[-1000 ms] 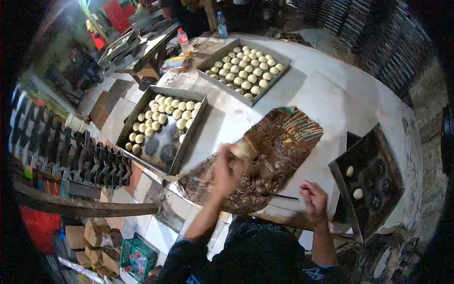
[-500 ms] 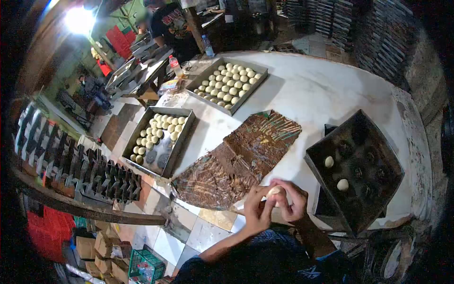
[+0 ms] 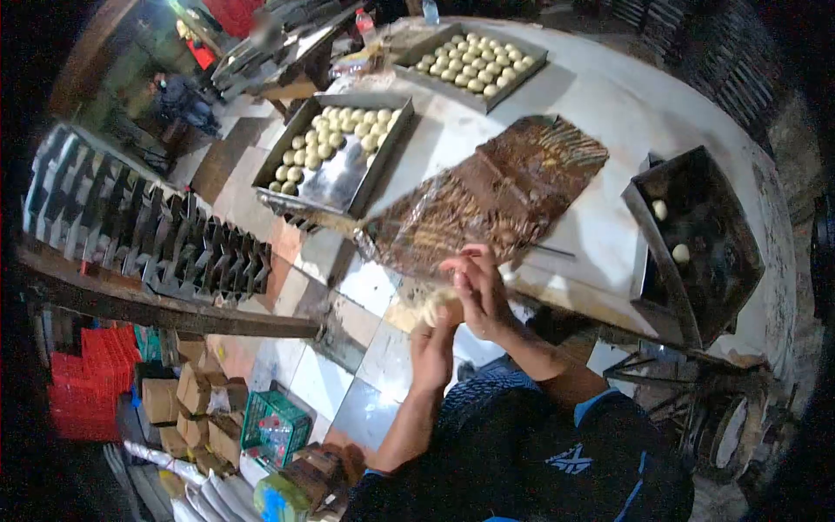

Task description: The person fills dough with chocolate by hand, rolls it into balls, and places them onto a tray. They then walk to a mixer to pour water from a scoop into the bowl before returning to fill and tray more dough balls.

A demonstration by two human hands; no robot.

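My left hand [image 3: 431, 352] is closed on a pale piece of dough [image 3: 437, 306], at the table's near edge. Just right of it and slightly higher, my right hand [image 3: 481, 298] has its fingers bent and close together; what they hold is too blurred to make out. Beyond my hands a brown, sticky mass [image 3: 487, 191] lies spread on the white table [image 3: 644, 113]. A thin dark stick [image 3: 552, 250] rests beside this mass. At the right, a dark tray [image 3: 718, 235] holds two dough balls [image 3: 680, 253].
Two metal trays with several dough balls stand behind: one left [image 3: 396, 143], one farther back [image 3: 496, 97]. Stacked metal racks [image 3: 148, 226] are at far left. Below them are red crates [image 3: 91, 383], boxes [image 3: 196, 387] and a green basket [image 3: 274, 426]. A person [image 3: 184, 100] sits in the background.
The view has swung left and down. My hands have come slightly apart, and the dough is now in my left hand rather than between both. The dark stick has come into sight.
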